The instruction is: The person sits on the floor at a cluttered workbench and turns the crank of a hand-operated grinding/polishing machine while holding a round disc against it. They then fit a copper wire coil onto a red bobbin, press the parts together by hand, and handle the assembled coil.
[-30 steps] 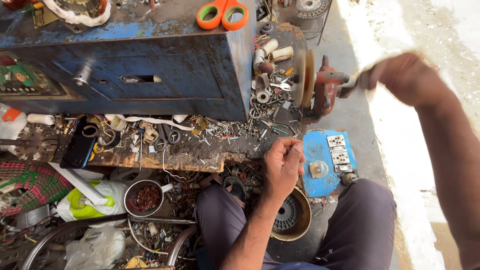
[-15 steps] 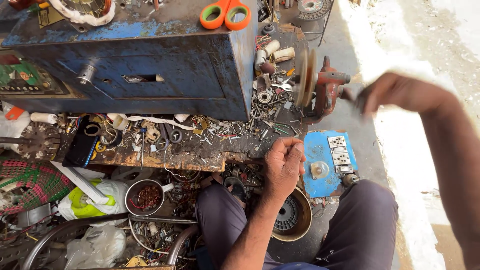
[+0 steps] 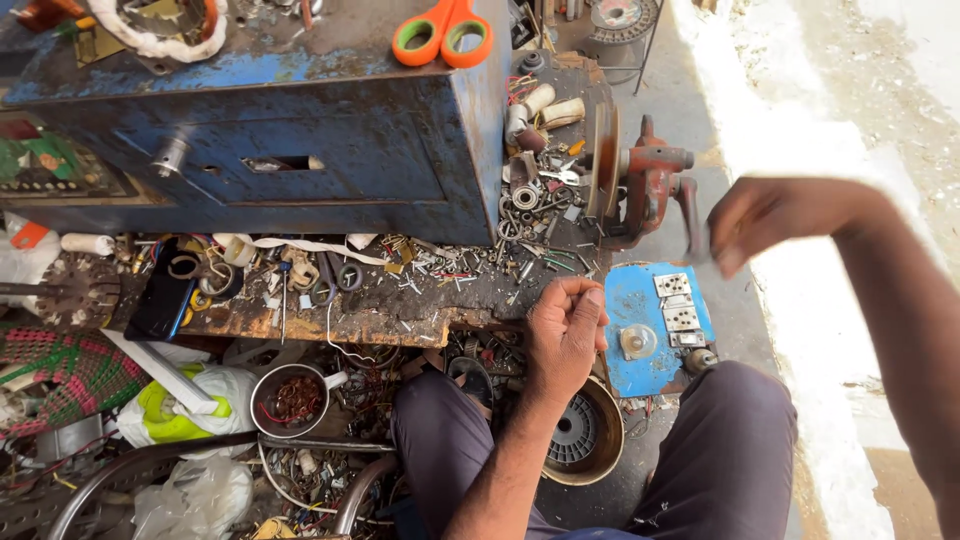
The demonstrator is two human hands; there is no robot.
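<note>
Now the right hand (image 3: 775, 215) is up at two o'clock, blurred, its fingers curled around the crank handle (image 3: 690, 215) of the red hand grinder (image 3: 645, 180), which stands at the right end of the cluttered surface (image 3: 330, 315). Down at centre, the left hand (image 3: 565, 335) is balled into a loose fist; whether it holds anything, I cannot tell. Just to its right, at three o'clock, lies a blue plate (image 3: 650, 325) carrying white switches. Orange scissors (image 3: 443, 32) rest at twelve o'clock on the blue metal box (image 3: 330, 160).
</note>
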